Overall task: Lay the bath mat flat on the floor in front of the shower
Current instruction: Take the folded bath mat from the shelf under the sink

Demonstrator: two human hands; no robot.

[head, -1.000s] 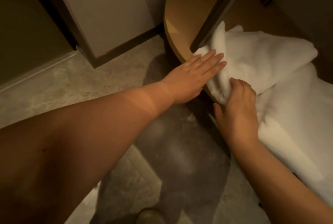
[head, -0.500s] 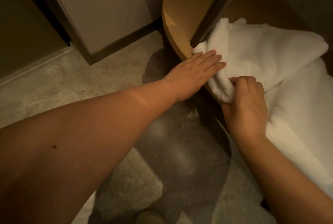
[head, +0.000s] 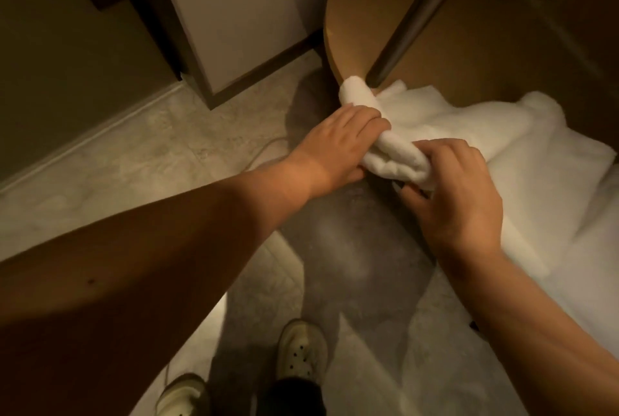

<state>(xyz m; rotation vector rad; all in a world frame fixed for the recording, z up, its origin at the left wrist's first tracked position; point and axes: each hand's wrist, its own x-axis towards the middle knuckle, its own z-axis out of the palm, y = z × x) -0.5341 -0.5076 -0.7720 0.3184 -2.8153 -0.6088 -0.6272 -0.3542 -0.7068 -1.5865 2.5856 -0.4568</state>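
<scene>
The white bath mat lies bunched on a rounded wooden shelf at the right, and part of it drapes down toward the lower right. My left hand has its fingers curled around the mat's near corner. My right hand grips the same rolled edge just to the right, thumb under the cloth. Both arms reach in from below.
A dark metal pole runs diagonally across the shelf. A pale door or panel with a dark frame stands at the upper left. The floor is grey stone tile. My two light shoes show at the bottom.
My left hand went from lying flat on the mat to closing around its edge. Both hands have bunched the corner and drawn it toward me; the view tilted down, showing my shoes.
</scene>
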